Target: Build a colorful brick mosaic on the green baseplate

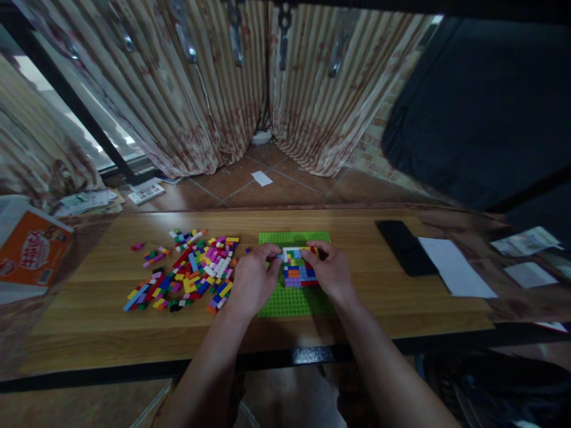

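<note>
A green studded baseplate (294,304) lies on the wooden table in front of me. On its middle sits a low, multicoloured brick build (295,274) with white, orange, blue, purple and red bricks. My left hand (255,279) is at the build's left side, thumb and forefinger pinched on a small light-blue brick (281,257). Over the right side of the build, my right hand (333,272) has its thumb and forefinger closed on the upper right corner. That hand hides part of the build's right edge.
Loose bricks (196,273) in many colours spread left of the baseplate. To the right lie a black phone-like slab (405,246) and a white sheet (455,267). An orange-and-white box (33,249) stands far left. The table's dark front edge (303,355) runs below my forearms.
</note>
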Tool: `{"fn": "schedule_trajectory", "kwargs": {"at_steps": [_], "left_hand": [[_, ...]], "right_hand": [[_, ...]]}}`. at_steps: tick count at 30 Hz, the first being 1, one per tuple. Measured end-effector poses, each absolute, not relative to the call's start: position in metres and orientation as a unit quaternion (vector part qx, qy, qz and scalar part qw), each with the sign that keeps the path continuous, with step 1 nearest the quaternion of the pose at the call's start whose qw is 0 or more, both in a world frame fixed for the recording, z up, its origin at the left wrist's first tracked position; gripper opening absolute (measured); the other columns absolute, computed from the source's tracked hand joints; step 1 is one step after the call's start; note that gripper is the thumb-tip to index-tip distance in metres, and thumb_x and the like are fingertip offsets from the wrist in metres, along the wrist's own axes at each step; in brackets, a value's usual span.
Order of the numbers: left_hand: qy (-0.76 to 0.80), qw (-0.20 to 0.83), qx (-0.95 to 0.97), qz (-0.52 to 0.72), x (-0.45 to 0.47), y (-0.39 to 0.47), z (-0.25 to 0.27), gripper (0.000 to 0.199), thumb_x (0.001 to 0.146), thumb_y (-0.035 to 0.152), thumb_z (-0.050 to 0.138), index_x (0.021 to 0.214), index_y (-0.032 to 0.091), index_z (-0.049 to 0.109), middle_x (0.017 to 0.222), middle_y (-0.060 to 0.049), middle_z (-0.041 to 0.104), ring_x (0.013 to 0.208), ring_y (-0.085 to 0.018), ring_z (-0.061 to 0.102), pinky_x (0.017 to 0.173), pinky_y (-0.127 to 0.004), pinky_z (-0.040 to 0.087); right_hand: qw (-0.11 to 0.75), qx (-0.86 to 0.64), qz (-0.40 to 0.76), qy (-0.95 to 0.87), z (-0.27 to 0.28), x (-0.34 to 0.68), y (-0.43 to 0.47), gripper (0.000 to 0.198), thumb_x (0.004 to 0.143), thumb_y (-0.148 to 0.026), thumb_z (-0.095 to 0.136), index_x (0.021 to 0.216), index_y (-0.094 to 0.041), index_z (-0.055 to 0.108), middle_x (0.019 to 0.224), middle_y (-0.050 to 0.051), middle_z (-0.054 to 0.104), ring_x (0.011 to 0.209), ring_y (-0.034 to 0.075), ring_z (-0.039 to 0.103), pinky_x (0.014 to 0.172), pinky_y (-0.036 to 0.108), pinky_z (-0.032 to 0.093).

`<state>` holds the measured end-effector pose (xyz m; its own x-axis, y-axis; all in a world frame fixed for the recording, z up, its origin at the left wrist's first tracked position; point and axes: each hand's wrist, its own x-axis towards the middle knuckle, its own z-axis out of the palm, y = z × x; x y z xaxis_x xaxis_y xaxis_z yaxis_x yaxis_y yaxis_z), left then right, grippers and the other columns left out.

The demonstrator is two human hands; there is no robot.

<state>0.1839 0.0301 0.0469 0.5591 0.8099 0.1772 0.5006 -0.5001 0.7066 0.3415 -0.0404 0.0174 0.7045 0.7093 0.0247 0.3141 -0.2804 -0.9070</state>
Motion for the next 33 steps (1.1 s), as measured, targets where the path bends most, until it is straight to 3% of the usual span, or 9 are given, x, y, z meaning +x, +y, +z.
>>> {"fn": "schedule_trajectory", "kwargs": {"at_steps": [14, 33], "left_hand": [[0.337, 0.291, 0.842, 0.306, 0.197, 0.024, 0.040, 0.014, 0.084, 0.012, 0.059, 0.088, 0.022, 0.068, 0.093, -0.002, 0.070, 0.088, -0.017, 0.066, 0.083, -0.030, 0.051], [0.359, 0.219, 0.849, 0.321, 0.205, 0.019, 0.034, 0.013, 0.077, 0.007, 0.061, 0.083, 0.019, 0.065, 0.097, -0.006, 0.068, 0.094, -0.023, 0.063, 0.090, -0.039, 0.049]], "right_hand": [[0.485, -0.767, 0.189, -0.376, 0.019, 0.345, -0.046, 0.033, 0.082, -0.042, 0.058, 0.100, -0.018, 0.071, 0.098, 0.009, 0.073, 0.089, 0.022, 0.066, 0.084, 0.038, 0.049], [0.422, -0.801, 0.135, -0.403, 0.019, 0.331, -0.044, 0.050, 0.077, -0.046, 0.065, 0.116, -0.014, 0.064, 0.114, 0.015, 0.067, 0.104, 0.028, 0.062, 0.095, 0.045, 0.045]]}}
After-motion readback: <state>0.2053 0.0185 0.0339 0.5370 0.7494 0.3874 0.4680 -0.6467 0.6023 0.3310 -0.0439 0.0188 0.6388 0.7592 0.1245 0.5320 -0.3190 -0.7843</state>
